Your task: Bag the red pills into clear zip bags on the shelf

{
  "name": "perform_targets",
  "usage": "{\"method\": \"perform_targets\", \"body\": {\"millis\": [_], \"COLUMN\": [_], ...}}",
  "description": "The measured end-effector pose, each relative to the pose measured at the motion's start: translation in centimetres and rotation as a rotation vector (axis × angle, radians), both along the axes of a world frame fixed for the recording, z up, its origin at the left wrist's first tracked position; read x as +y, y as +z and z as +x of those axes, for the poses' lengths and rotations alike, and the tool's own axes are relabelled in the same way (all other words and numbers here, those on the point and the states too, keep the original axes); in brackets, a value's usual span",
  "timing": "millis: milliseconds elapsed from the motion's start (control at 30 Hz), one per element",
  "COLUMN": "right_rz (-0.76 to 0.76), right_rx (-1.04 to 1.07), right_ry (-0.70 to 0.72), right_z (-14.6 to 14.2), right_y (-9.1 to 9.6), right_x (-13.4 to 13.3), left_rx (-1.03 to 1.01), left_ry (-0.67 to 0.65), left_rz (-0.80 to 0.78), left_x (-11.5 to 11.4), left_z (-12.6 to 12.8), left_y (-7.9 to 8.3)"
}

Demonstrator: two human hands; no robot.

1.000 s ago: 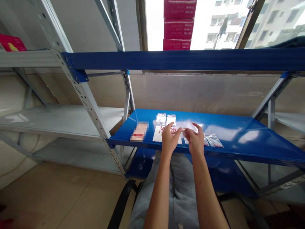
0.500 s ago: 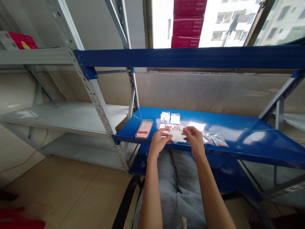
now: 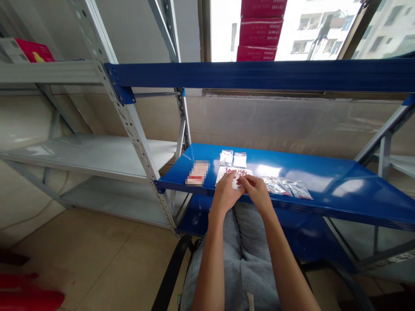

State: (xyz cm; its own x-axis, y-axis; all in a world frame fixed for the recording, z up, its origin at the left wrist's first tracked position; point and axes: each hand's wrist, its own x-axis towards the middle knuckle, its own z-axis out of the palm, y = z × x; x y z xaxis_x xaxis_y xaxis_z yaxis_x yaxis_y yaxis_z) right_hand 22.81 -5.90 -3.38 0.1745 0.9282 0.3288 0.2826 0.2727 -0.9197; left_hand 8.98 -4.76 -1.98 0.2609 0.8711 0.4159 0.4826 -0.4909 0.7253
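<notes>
Just above the front edge of a blue steel shelf, the left hand and right hand come close together, their fingers bunched in a narrow pinch around a small pale plastic bag. The bag sits at the near edge of a white sheet dotted with small red beads; the fingers hide most of it, so its opening and contents cannot be made out. It looks very light, soft and slick, likely to crumple and slide, so its flat edge or top seam seems the surest place to take hold, between thumb and fingertip. The beads look small and loose enough to roll if the sheet is knocked. Two small white packets lie side by side beyond the sheet, while clear bags with red contents lie flat to the right of the hands. To the left sits a pixelated, unreadable card. Below the shelf, the person's lap shows grey trousers, with a black chair arm at its left. Stacked red boxes stand beyond the window glass side of the shelving, and another red box lies on a grey shelf at far left.
</notes>
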Motion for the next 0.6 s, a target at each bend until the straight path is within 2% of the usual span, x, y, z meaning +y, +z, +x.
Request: {"method": "perform_targets", "body": {"millis": [267, 400, 500, 567, 600], "right_rz": [-0.042, -0.059, -0.069, -0.092, -0.108], "right_rx": [-0.034, -0.053, -0.175, -0.408, -0.516], "right_ry": [0.066, 0.097, -0.092, -0.27, -0.299], "right_z": [0.1, 1.6, 4.1, 5.8, 6.4], "right_y": [-0.5, -0.6, -0.9, -1.0, -1.1], "right_x": [-0.4, -0.1, 1.8, 3.7, 4.7], "left_rx": [-0.091, -0.118, -0.109, -0.082, -0.073], "left_ry": [-0.022, -0.001, 0.029, 0.046, 0.051], "left_rz": [-0.046, -0.053, -0.027, -0.02, -0.018], "left_x": [0.3, 0.5, 0.8, 0.9, 1.0], "left_z": [-0.6, -0.9, -1.3, -1.5, -1.6], "left_y": [-0.6, -1.2, -1.8, -2.1, -2.1]}}
